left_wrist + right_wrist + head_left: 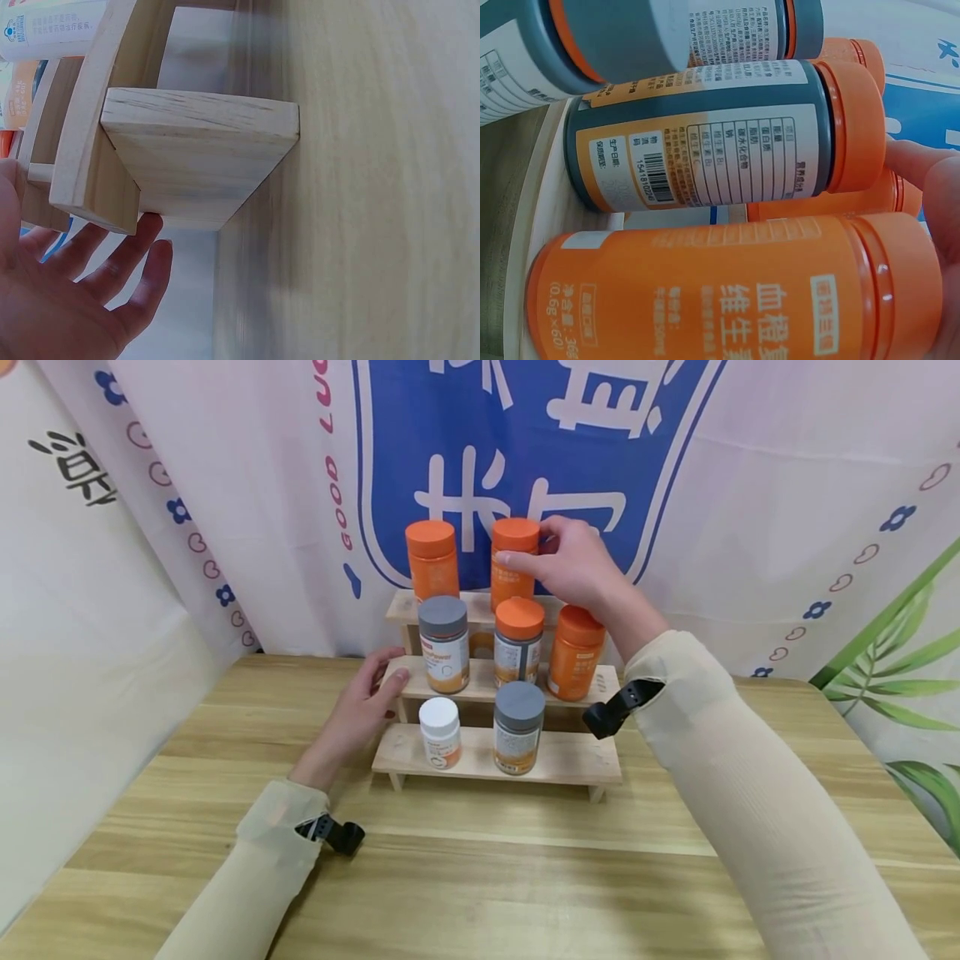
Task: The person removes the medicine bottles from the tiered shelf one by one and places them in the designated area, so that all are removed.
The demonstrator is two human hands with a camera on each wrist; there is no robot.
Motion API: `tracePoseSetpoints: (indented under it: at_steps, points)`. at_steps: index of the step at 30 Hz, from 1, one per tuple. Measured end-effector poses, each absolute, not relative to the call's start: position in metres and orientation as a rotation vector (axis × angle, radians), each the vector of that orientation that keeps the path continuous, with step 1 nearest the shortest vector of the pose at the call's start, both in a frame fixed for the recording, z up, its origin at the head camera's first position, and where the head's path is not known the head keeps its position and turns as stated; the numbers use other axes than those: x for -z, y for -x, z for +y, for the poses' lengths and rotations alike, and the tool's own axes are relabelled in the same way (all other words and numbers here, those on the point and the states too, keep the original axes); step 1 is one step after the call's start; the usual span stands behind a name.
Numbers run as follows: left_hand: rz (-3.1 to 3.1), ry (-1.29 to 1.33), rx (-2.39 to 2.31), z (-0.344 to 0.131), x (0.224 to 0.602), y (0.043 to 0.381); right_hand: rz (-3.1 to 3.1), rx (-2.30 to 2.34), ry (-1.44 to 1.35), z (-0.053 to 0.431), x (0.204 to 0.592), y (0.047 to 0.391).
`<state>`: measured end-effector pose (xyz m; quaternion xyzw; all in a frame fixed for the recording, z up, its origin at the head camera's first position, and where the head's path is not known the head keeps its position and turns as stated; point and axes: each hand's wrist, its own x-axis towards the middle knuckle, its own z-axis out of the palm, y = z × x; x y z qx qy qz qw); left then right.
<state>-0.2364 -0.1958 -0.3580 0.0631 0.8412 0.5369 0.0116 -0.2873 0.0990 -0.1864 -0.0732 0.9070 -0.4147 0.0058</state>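
A three-tier wooden stand [558, 756] holds several lidded jars. My right hand [577, 560] grips an orange jar [513, 587] on the top tier, thumb in front and fingers behind, near its lid. My left hand [356, 710] holds the stand's left end, its thumb on the middle tier. In the left wrist view, the fingers [142, 274] lie spread at the wooden edges. Part of the gripped jar hides behind a jar with an orange lid [519, 639] on the middle tier. In the right wrist view only the edge of the right hand [941, 184] shows.
Another orange jar [433, 560] stands at the top left. A grey-lidded jar [444, 647] and an orange jar [576, 656] share the middle tier. Below are a white jar [440, 735] and a grey-lidded jar [518, 731]. A printed curtain [285, 527] hangs behind the wooden table [465, 877].
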Motion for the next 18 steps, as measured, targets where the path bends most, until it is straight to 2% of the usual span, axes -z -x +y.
tracePoseSetpoints:
  at_steps: [18]
  points:
    - [2.617,-0.199,-1.672,-0.1959,0.3570,0.2352,2.866,1.386,0.220,0.1037,0.1825,0.2842]
